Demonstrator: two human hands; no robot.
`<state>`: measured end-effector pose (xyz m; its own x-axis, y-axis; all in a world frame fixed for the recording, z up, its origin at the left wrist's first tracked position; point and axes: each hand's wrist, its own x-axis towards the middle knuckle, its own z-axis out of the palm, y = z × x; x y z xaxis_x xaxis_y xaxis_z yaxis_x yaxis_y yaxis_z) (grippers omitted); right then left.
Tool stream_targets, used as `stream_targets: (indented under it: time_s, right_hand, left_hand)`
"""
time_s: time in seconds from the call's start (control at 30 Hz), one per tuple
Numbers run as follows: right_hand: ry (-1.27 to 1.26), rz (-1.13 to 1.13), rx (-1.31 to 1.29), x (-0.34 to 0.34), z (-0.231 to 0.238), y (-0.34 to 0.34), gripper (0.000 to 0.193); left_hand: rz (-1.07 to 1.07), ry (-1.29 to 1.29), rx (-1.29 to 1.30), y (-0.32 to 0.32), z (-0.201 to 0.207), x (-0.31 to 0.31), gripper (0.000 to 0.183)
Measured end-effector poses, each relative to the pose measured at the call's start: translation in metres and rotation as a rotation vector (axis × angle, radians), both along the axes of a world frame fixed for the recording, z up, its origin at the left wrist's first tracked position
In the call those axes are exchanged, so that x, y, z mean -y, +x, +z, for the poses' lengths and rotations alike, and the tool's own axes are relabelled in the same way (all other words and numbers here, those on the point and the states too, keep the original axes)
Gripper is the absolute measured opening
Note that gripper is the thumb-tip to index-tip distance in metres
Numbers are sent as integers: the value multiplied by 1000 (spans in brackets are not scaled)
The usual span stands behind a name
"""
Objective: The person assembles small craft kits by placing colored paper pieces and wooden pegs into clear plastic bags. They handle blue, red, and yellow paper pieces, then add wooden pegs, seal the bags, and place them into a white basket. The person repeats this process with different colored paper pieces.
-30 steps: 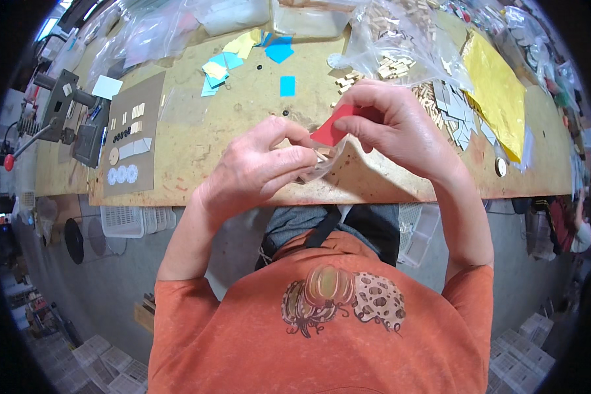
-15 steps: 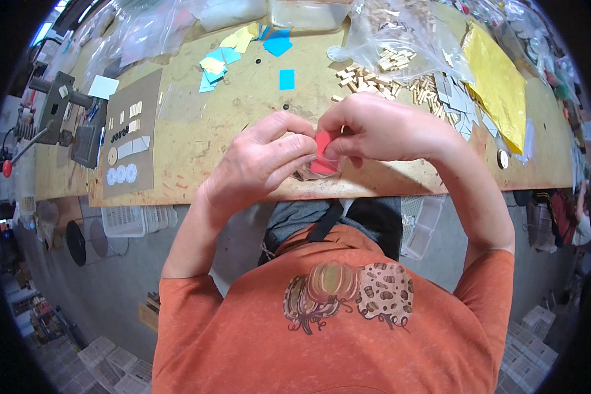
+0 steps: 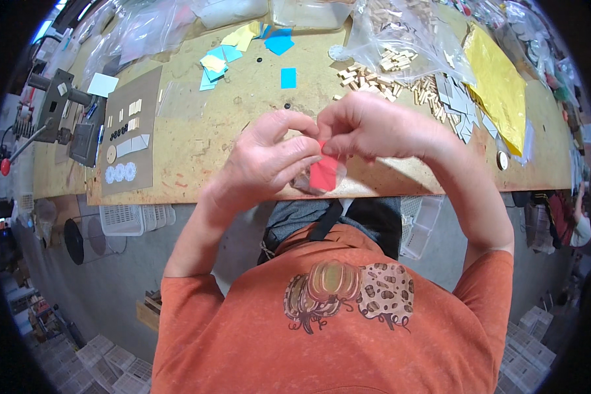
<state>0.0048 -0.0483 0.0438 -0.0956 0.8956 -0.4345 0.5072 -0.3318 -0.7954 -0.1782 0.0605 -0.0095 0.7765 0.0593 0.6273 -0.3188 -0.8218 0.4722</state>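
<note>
Close to the front edge of the table, my left hand (image 3: 272, 152) pinches the upper part of a small clear plastic bag (image 3: 303, 183). Inside the bag, or in its mouth, is a red card (image 3: 323, 173), its top end between the closed fingertips of my right hand (image 3: 368, 128). The bag's lower end hangs toward the table edge, and small dark contents in it cannot be made out. A blue card (image 3: 288, 78) and a small black ring (image 3: 287, 106) lie beyond my hands.
Wooden pieces (image 3: 368, 80), grey cards (image 3: 463, 108) and a yellow bag (image 3: 499, 85) lie to the right. On the left are a board with sample parts (image 3: 134, 167) and a lever press (image 3: 56, 108). Yellow and light-blue cards (image 3: 220, 62) lie farther back.
The red card has slid down toward me, and more of it shows within the clear bag. Both hands stay almost where they were, the right still at the card's top.
</note>
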Motion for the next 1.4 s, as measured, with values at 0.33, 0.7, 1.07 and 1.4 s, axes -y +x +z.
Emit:
stream_targets:
  time_s: [0.33, 0.7, 1.07, 1.4]
  right_hand:
    - [20, -286, -323, 7, -13, 5, 9]
    - [154, -203, -76, 22, -14, -13, 3]
    - [153, -292, -88, 23, -33, -9, 8]
    - [9, -446, -479, 26, -58, 5, 11]
  left_hand:
    - [80, 14, 15, -5, -6, -4, 16]
    - [116, 24, -28, -5, -4, 1, 17]
    - [56, -172, -73, 7, -24, 0, 24]
    - [243, -593, -414, -32, -52, 17, 56]
